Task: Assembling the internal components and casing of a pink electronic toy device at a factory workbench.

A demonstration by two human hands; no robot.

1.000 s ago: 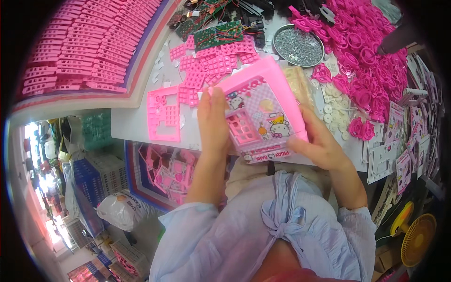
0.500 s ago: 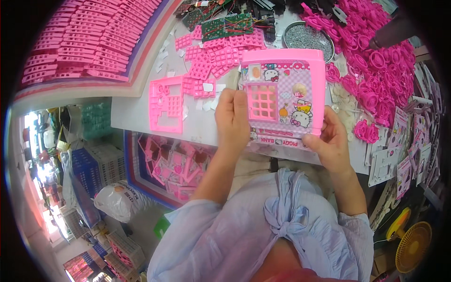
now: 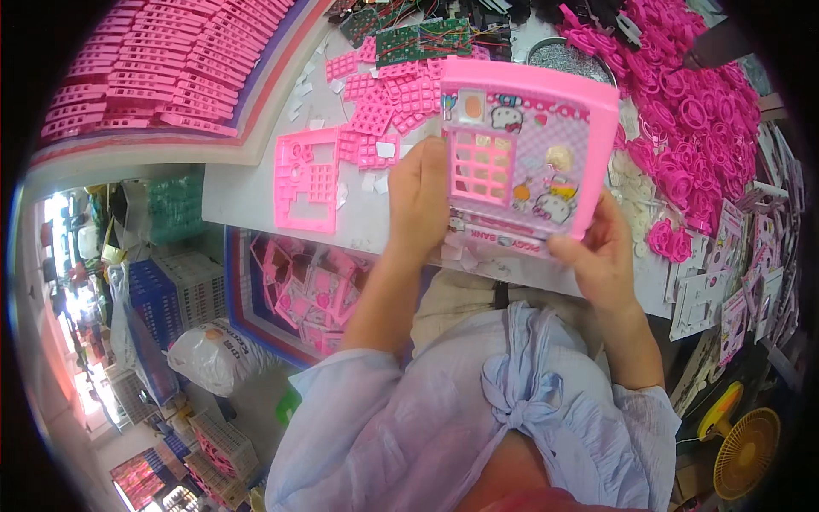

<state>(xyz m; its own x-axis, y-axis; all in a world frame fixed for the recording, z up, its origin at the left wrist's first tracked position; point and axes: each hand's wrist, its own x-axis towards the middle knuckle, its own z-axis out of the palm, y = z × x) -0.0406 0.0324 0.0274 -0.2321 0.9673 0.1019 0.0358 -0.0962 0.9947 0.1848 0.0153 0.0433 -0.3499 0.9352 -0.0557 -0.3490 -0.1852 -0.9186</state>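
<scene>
Both hands hold a pink plastic toy piggy-bank front panel (image 3: 550, 128) upright above the table's near edge. Its face carries a purple checkered cartoon sticker, a square grid of openings at the left and a round hole at the right. My left hand (image 3: 418, 200) grips the panel's left edge, its fingers mostly hidden behind. At the lower right corner, my right hand (image 3: 604, 256) pinches the panel with the thumb in front and the fingers behind. Left of it, a bare pink frame (image 3: 305, 224) lies flat on the table, beside a heap of pink keypads (image 3: 373, 118).
Green circuit boards (image 3: 399, 47) with wires lie at the back, near a round dish of small screws (image 3: 567, 56). Magenta ring-shaped parts (image 3: 682, 128) pile up at right, above printed cards (image 3: 704, 294). Stacked pink parts (image 3: 145, 85) fill the far left; a crate (image 3: 243, 320) stands below the table.
The panel has risen slightly and shifted right, and it now tilts clockwise with its upper right corner swung outward. Both hands have kept their grip on it.
</scene>
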